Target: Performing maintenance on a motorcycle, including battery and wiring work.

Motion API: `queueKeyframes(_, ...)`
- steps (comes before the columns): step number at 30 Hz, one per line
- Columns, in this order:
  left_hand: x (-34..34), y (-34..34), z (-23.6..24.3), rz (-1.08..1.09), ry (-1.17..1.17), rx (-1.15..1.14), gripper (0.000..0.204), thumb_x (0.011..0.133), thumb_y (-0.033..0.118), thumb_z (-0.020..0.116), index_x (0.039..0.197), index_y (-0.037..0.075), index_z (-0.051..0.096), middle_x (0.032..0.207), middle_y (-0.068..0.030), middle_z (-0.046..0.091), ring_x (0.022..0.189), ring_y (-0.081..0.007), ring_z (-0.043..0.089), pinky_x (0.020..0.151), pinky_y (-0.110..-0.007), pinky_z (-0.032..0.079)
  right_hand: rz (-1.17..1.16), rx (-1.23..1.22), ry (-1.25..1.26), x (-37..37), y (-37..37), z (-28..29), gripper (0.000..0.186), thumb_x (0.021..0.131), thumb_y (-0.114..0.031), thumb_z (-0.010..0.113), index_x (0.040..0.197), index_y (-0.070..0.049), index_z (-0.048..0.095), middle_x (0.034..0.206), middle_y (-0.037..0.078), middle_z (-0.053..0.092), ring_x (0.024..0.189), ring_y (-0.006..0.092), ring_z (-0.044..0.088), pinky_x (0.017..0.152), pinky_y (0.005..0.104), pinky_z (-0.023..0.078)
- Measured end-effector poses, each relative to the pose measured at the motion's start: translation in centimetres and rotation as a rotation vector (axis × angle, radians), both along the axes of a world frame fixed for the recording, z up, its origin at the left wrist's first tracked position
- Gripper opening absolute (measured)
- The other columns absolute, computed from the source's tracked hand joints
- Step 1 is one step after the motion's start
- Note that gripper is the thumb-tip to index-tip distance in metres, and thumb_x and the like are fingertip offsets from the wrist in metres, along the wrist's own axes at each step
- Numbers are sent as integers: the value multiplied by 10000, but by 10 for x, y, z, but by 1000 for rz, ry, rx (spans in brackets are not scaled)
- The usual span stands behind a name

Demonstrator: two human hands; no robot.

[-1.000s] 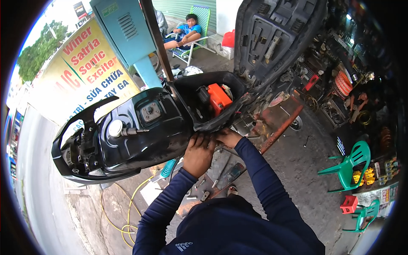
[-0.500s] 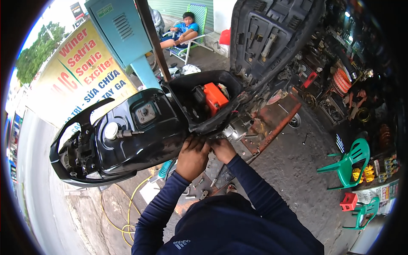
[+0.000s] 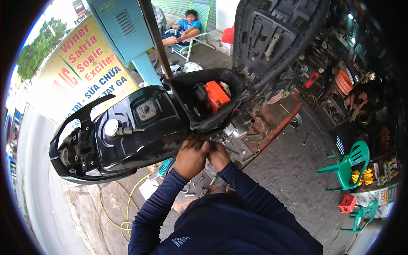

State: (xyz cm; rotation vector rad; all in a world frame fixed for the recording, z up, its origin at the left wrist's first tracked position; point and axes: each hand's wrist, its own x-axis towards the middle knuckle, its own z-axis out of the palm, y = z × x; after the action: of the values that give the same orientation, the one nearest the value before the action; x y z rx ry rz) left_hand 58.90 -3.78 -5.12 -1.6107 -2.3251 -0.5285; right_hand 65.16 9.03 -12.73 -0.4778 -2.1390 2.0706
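A black motorbike body (image 3: 163,138) lies across the view, with a silver round cap (image 3: 111,127) and a grey cylindrical piece (image 3: 128,131) on its top. Below its near edge, my left hand (image 3: 191,156) reaches in with bent, closed fingers. My right hand (image 3: 218,155) is pressed close beside it, its fingers curled inward and mostly hidden. Whatever they grip is out of sight. Above them sits an open black storage box (image 3: 199,124) with an orange block (image 3: 217,95) inside. Silver metal engine parts (image 3: 236,128) show right of my hands.
The raised black seat (image 3: 276,36) stands at the back. Below my hands, several loose metal parts (image 3: 191,194) lie on a low platform. A yellow hose (image 3: 128,208) curls at lower left. Green plastic chairs (image 3: 355,163) stand on the right. A person (image 3: 187,29) sits behind.
My right hand has shifted slightly left and toward me, closer against my left hand. My left hand stays nearly in place at the body's edge.
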Motion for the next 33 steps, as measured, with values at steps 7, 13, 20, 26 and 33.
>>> queueKeyframes(7,1,10,-8,31,91,-13,340,766,114,580,1094,24,598,1114,-159,644,1156,-296,560,1087,-435,342,24,307,59,-19,64,16,268,913,-257,625,967,-4,696,824,163,694,765,261,665,727,376,501)
queueKeyframes(13,1,16,-10,83,45,-22,422,712,96,618,1130,41,602,1109,-133,646,1126,-284,570,1053,-429,368,136,410,47,-26,71,2,286,931,-274,619,1037,-17,685,860,162,702,784,256,673,739,377,507)
queueKeyframes(20,2,9,0,37,39,-36,398,707,118,641,1093,29,600,1113,-171,645,1158,-328,558,1066,-437,374,12,691,141,-9,23,-10,269,957,-204,532,994,33,652,855,202,682,799,280,671,768,401,521)
queueKeyframes(26,1,-2,1,27,-3,-39,310,773,145,588,1055,16,598,1117,-228,646,1148,-355,584,1090,-443,360,-107,-819,-39,7,-25,26,195,945,-182,523,1025,-34,621,787,85,642,676,165,620,555,309,464)
queueKeyframes(33,2,6,-7,28,60,-3,404,714,99,621,1110,24,593,1121,-194,639,1173,-331,557,1100,-457,345,25,-115,-136,-3,46,18,217,940,-190,562,866,-21,676,640,17,574,541,93,522,480,279,403)
